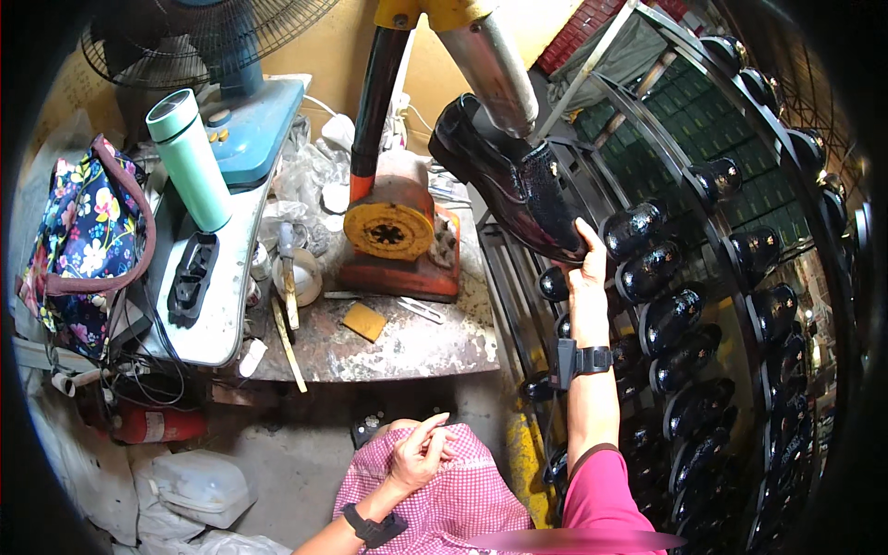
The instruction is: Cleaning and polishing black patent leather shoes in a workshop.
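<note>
A glossy black shoe (504, 185) hangs tilted at the upper middle, its toe toward me and its heel up and away. My right hand (588, 261) is closed around the toe from below. The end of a thick metal tube (486, 74) reaches the shoe's opening; how deep it goes inside is hidden. My left hand (423, 455) lies loosely over the pink checked cloth (430, 513) on my lap, fingers apart and slightly bent, with nothing visible in it. Each wrist wears a black band.
A rack (754, 268) with several black shoes stands on the right. Ahead, the worn workbench (435, 347) carries an orange machine base (398, 236), a yellow block (363, 322) and brushes (289, 277). At left are a mint flask (190, 162), a floral bag (88, 245) and a fan (203, 37).
</note>
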Tool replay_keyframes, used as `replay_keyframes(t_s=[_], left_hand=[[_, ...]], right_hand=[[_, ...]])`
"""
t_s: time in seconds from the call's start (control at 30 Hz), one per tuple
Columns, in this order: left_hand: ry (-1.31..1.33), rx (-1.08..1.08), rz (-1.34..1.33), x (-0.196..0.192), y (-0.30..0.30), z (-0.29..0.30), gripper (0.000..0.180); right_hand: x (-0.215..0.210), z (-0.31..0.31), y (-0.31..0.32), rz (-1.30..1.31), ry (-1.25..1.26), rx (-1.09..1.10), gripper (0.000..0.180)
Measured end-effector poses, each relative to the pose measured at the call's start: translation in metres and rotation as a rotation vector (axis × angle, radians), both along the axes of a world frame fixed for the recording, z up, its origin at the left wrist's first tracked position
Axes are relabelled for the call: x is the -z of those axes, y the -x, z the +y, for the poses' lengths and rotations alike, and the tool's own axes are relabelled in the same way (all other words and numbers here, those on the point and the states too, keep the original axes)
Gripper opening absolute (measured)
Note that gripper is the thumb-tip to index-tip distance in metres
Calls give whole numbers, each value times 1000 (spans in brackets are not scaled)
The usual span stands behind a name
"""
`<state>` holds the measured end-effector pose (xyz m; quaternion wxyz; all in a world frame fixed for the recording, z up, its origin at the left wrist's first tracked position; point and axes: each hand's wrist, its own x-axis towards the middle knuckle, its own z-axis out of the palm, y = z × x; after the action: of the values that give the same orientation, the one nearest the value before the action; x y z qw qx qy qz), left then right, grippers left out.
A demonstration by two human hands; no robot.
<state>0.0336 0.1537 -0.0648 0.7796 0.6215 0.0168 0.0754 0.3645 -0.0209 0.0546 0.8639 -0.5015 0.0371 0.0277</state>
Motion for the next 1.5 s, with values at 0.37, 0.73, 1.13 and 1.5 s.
replay_keyframes(t_s=[0.37, 0.73, 1.13, 1.5], left_hand=[[45, -15, 34, -1, -1, 1, 29], [36, -15, 9, 1, 1, 1, 28], [178, 43, 172, -9, -12, 4, 32], [239, 87, 402, -59, -1, -27, 32]], right_hand=[[6, 28, 19, 339, -200, 34, 19], [5, 31, 38, 384, -343, 66, 26], [51, -34, 241, 713, -171, 193, 25], [52, -31, 337, 643, -198, 135, 32]])
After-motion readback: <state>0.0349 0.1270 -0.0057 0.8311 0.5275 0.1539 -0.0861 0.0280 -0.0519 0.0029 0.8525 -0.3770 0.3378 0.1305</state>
